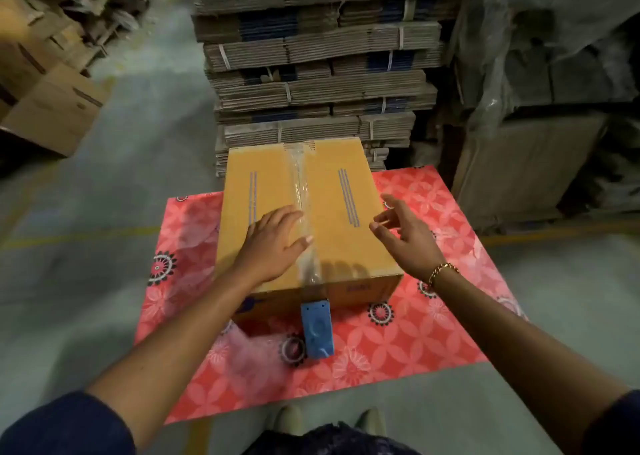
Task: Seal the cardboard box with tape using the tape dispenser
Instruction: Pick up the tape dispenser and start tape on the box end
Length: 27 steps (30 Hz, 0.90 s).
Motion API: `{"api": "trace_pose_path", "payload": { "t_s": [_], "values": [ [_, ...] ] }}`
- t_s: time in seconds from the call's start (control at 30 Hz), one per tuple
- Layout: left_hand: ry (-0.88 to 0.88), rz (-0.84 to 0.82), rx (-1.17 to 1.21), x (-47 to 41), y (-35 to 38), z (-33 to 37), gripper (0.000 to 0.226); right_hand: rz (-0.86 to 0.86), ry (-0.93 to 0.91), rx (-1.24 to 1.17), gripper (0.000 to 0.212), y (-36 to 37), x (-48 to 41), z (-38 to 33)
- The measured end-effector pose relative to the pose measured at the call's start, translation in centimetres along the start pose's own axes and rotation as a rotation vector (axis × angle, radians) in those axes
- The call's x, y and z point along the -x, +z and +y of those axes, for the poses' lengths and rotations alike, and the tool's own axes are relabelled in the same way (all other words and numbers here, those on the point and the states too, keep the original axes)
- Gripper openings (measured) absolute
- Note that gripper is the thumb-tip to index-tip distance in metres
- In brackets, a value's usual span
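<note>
A closed brown cardboard box (346, 246) rests on a red flowered mat (398, 343). A strip of clear tape (303, 208) runs along its centre seam from the far edge down over the near edge. My left hand (273, 243) lies flat on the box top, palm down, fingertips touching the tape. Above the right side of the box hovers my right hand (405, 233), fingers spread and holding nothing. The blue tape dispenser (317, 328) lies on the mat against the box's near face, below the tape's end.
A tall stack of bundled flat cartons (311, 66) stands right behind the box. Plastic-wrapped carton piles (547, 91) fill the right side. Loose boxes (52, 101) lie at the far left. Grey concrete floor (138, 149) surrounds the mat. My shoes (329, 420) show at the mat's near edge.
</note>
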<state>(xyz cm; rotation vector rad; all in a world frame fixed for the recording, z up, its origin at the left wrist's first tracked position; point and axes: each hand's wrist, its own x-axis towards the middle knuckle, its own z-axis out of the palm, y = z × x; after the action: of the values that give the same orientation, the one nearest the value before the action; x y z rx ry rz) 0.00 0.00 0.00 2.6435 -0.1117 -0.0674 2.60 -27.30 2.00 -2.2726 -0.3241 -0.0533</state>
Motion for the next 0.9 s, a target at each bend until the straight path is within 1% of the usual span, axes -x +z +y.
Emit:
{"api": "trace_pose_path", "payload": {
  "t_s": [0.07, 0.13, 0.2, 0.27, 0.33, 0.37, 0.43, 0.57, 0.63, 0.7, 0.9],
  "values": [
    [0.096, -0.082, -0.115, 0.8, 0.8, -1.6, 0.065, -0.007, 0.072, -0.048, 0.052, 2.2, 2.1, 0.3],
    [0.219, -0.184, -0.207, 1.9, 2.4, -3.4, 0.078, -0.009, 0.12, -0.042, 0.051, 5.3, 5.5, 1.0],
    [0.372, -0.245, -0.318, 2.1, 3.6, -4.6, 0.092, -0.022, 0.174, 0.0, 0.054, 8.2, 8.5, 1.8],
    [0.489, -0.28, -0.42, 1.6, 4.6, -5.6, 0.103, -0.087, 0.234, 0.005, 0.062, 10.5, 10.9, 2.5],
    [0.557, -0.317, -0.479, 1.1, 5.6, -6.2, 0.11, -0.168, 0.285, -0.011, 0.081, 12.7, 13.2, 2.8],
    [0.587, -0.323, -0.5, 0.9, 5.9, -6.3, 0.111, -0.205, 0.309, -0.005, 0.091, 13.5, 13.9, 2.9],
    [0.648, -0.305, -0.529, 0.5, 6.4, -6.5, 0.11, -0.245, 0.368, 0.005, 0.105, 14.9, 14.6, 2.8],
    [0.688, -0.207, -0.534, 0.5, 7.1, -7.0, 0.1, -0.239, 0.437, 0.005, 0.115, 17.1, 14.4, 1.7],
    [0.684, -0.179, -0.526, 0.6, 7.3, -7.0, 0.095, -0.212, 0.447, -0.011, 0.116, 18.0, 14.2, 1.1],
    [0.681, -0.161, -0.521, 0.6, 7.4, -7.1, 0.089, -0.152, 0.473, -0.04, 0.112, 18.6, 13.9, 0.7],
    [0.67, -0.157, -0.497, 0.3, 7.8, -7.2, 0.08, -0.012, 0.465, -0.085, 0.077, 19.1, 15.1, -0.3]
  ]
}}
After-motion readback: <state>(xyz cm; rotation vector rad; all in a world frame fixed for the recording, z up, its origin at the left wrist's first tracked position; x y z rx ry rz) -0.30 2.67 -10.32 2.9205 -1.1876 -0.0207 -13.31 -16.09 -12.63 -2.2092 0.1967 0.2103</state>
